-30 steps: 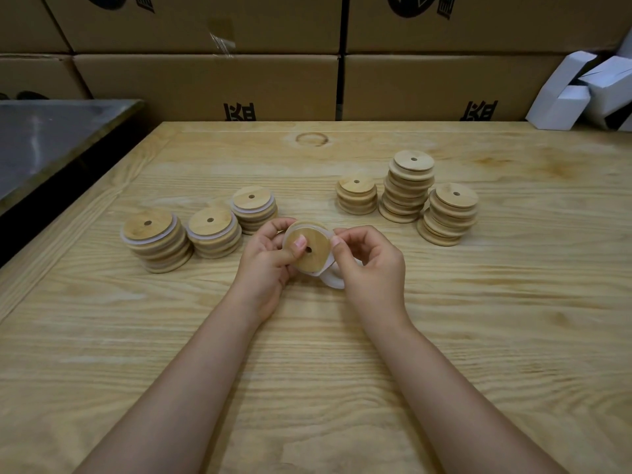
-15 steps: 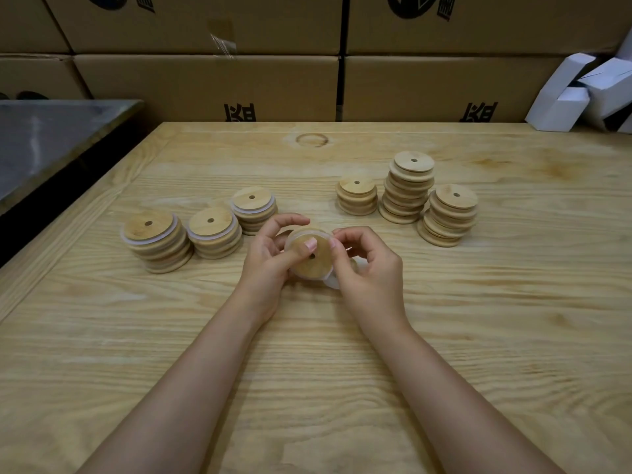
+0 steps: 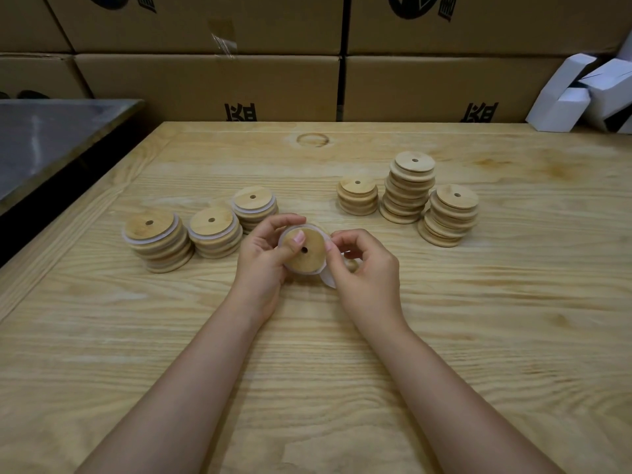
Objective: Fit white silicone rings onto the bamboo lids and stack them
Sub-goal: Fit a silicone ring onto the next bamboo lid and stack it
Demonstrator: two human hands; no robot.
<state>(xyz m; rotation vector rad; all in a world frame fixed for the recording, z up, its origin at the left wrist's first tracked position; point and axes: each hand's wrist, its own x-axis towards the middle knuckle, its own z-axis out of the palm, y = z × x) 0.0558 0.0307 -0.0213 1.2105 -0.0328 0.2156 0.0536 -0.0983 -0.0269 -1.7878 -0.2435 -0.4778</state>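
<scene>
Bamboo lid (image 3: 304,249) gripped by left hand (image 3: 263,258); right hand (image 3: 367,268) pinches silicone ring (image 3: 326,278).

"What did everything stand on?"

"A broad, pale wooden bench (image 3: 342,371) with a strong grain. A dark ring-shaped mark (image 3: 313,139) lay near its far edge."

"And behind it?"

"Large brown cardboard boxes (image 3: 205,87), stacked in layers right along the far edge. Black printed characters (image 3: 240,112) showed low on their fronts, and a strip of clear tape (image 3: 224,39) hung crumpled on an upper one."

"Anything at the sides?"

"On the left, a dull grey metal-topped surface (image 3: 51,138) stood just beside the bench. At the far right corner, several small white paper cartons (image 3: 561,97) were piled up, tilted against one another."
</scene>
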